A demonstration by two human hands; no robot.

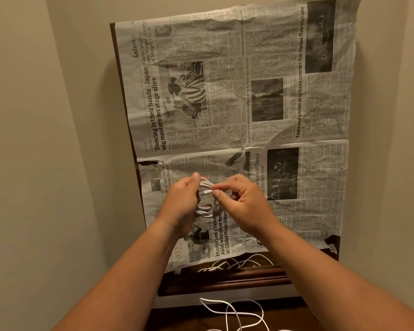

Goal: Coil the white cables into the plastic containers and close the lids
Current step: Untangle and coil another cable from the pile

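Let slack cables (227,306) trail off desk's (225,279) near edge — clamped coil (207,212) in left grip (182,201) to keep loops, pinched plug (206,192) in right grip (244,206).

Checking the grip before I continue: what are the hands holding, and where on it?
The left hand grips the coiled white cable around its loops; the right hand pinches its connector end between thumb and fingers.

Left hand (181,201) grips a coiled white cable (207,210); right hand (239,199) pinches its plug (206,192).
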